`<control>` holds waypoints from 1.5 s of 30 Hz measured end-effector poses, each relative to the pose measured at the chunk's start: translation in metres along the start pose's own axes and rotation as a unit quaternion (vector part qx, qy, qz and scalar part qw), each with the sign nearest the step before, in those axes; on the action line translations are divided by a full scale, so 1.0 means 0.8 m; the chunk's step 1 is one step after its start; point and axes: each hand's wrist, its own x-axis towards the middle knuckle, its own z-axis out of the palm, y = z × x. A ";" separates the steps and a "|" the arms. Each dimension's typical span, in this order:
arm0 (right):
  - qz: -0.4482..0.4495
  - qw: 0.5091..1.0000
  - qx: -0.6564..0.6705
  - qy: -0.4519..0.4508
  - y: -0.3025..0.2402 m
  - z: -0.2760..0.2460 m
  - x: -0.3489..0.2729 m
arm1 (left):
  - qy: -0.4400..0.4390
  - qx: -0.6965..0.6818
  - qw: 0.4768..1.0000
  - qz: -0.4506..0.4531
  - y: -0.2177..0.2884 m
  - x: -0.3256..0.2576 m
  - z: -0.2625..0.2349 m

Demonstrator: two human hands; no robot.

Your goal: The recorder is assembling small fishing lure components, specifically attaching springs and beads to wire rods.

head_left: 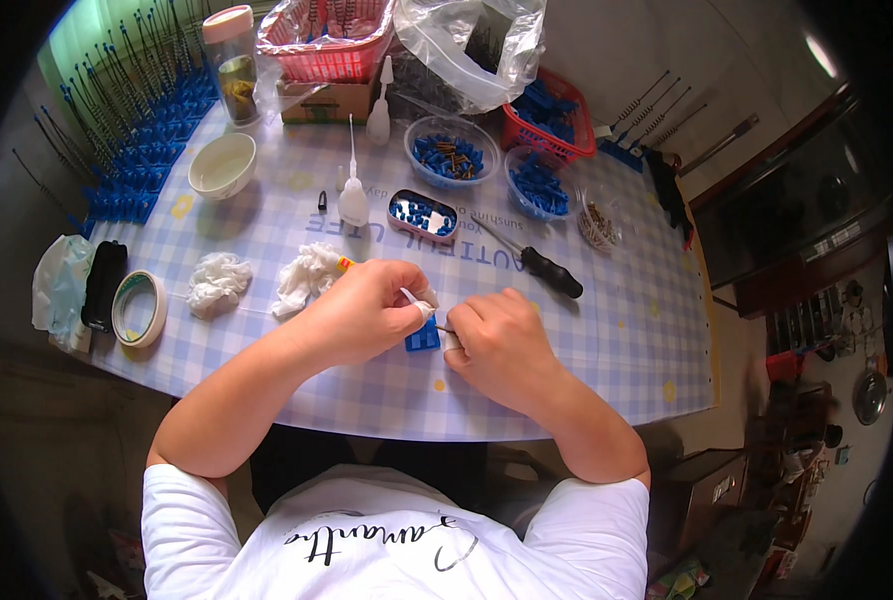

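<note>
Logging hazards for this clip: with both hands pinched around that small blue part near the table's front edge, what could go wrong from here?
1. The small blue part sits half hidden between the left hand and right hand, near the table edge; a slip could drop it to the floor.
2. The thin-nozzled squeeze bottle stands just beyond the left hand; a reach could tip it.
3. The screwdriver lies loose near the right hand and might roll if knocked.
</note>
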 end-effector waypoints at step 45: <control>0.144 0.939 0.311 0.016 0.017 -0.023 0.003 | -0.054 -0.502 0.855 -0.115 -0.035 0.021 -0.008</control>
